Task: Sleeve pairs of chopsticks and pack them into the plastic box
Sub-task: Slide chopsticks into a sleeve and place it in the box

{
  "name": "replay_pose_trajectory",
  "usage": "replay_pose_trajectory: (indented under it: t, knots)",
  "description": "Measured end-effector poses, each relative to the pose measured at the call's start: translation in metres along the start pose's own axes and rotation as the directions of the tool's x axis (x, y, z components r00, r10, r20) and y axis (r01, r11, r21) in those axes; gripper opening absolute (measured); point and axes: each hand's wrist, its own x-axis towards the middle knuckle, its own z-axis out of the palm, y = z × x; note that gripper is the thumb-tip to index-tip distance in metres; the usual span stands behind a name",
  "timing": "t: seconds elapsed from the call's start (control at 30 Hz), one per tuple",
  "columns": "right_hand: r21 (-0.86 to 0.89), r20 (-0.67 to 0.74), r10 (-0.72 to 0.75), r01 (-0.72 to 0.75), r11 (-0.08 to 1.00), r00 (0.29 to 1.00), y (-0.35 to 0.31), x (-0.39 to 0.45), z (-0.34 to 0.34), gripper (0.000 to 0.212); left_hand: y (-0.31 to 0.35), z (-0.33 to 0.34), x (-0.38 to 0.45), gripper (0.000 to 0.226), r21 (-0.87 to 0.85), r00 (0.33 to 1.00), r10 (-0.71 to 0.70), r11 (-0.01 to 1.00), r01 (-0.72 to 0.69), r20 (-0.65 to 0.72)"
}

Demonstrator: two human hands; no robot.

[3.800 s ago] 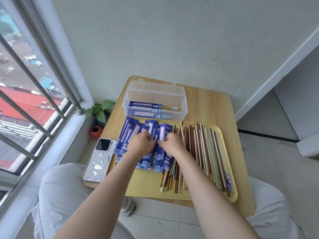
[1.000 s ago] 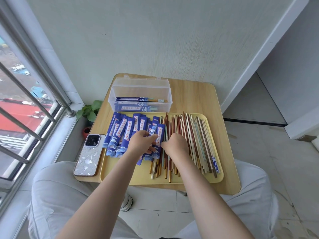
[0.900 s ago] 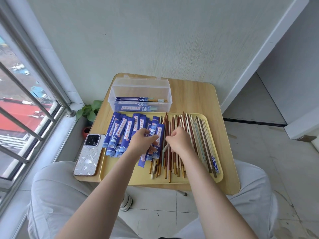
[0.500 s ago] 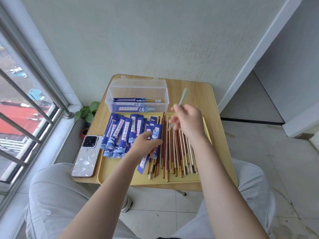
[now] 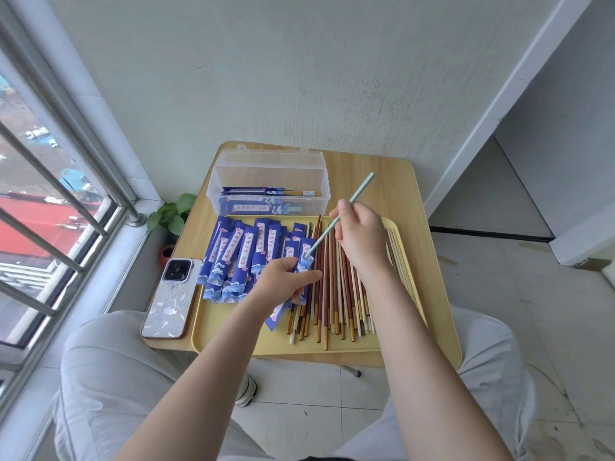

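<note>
White wall fills the far side, with a barred window [image 5: 50,194] on my left and a small wooden table [image 5: 372,168] pushed up against the wall in front of my knees. On the table sits a yellow tray [image 5: 432,347], and behind it, touching its far edge, stands the clear plastic box [image 5: 269,181] with its lid tipped back; a few sleeved pairs lie lengthwise inside it. A phone [image 5: 171,297] lies face down at the table's left edge, just beside the tray, and a small potted plant [image 5: 173,214] stands on the floor past the table's left side.

On the tray's left half the blue paper sleeves [image 5: 233,257] lie fanned and overlapping. On the right half the loose chopsticks [image 5: 336,294], dark red and pale ones, lie side by side pointing away from me.

My left hand [image 5: 283,281] is closed around one sleeve [image 5: 304,261], fingers curled under it and thumb on top, holding it tilted with its open mouth up and away from me. My right hand [image 5: 361,237] pinches a pale green chopstick [image 5: 352,197] between thumb and fingers, the other fingers loosely folded. The stick slants down to the left, its lower tip at the sleeve's mouth; whether it is already inside I cannot quite tell.
</note>
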Motion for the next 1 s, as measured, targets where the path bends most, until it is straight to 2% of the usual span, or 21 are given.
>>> replay_pose_trajectory:
  t: [0.1, 0.13, 0.23, 0.33, 0.43, 0.53, 0.63, 0.7, 0.87, 1.0]
  knots:
    - [-0.103, 0.288, 0.102, -0.075, 0.992, 0.952, 0.0, -0.004, -0.001, 0.033, 0.002, 0.0, -0.002, 0.033, -0.028, 1.0, 0.02, 0.999, -0.02, -0.005]
    - [-0.163, 0.334, 0.138, -0.087, 0.983, 0.932, 0.001, -0.005, -0.002, 0.034, 0.003, 0.001, -0.002, 0.033, -0.035, 1.0, 0.019, 0.999, -0.019, -0.015]
    - [-0.27, 0.284, 0.189, -0.111, 0.957, 0.94, 0.009, -0.006, 0.0, 0.026, 0.002, 0.002, -0.001, 0.031, -0.062, 0.997, -0.014, 0.998, 0.009, -0.079]
    - [-0.56, 0.289, 0.212, -0.014, 0.828, 0.934, 0.027, -0.008, 0.006, 0.021, -0.004, 0.002, 0.002, 0.026, -0.07, 0.99, -0.067, 0.996, 0.059, -0.125]
    - [-0.732, 0.38, 0.36, 0.039, 0.68, 0.852, 0.04, -0.014, 0.017, 0.013, -0.007, 0.004, 0.003, 0.03, -0.082, 0.982, -0.127, 0.99, 0.116, -0.138]
    - [-0.789, 0.425, 0.461, 0.07, 0.61, 0.779, 0.045, -0.022, 0.027, 0.032, -0.006, 0.007, 0.004, 0.023, -0.11, 0.977, -0.155, 0.984, 0.14, -0.148]
    - [-0.846, 0.36, 0.465, 0.072, 0.529, 0.809, 0.051, -0.025, 0.032, 0.056, -0.007, 0.006, 0.005, 0.022, -0.093, 0.972, -0.162, 0.985, 0.147, -0.169]
    - [-0.866, 0.326, 0.448, 0.074, 0.494, 0.833, 0.054, -0.026, 0.035, 0.06, -0.006, 0.005, 0.005, 0.022, -0.068, 0.97, -0.158, 0.987, 0.148, -0.184]
    - [-0.85, 0.294, 0.387, 0.054, 0.525, 0.874, 0.055, -0.029, 0.04, 0.049, -0.006, 0.005, 0.005, 0.024, 0.001, 0.969, -0.149, 0.988, 0.152, -0.197]
    - [-0.848, 0.281, 0.34, 0.067, 0.525, 0.897, 0.052, -0.031, 0.044, 0.04, -0.009, 0.006, 0.006, 0.026, -0.016, 0.969, -0.142, 0.99, 0.142, -0.204]
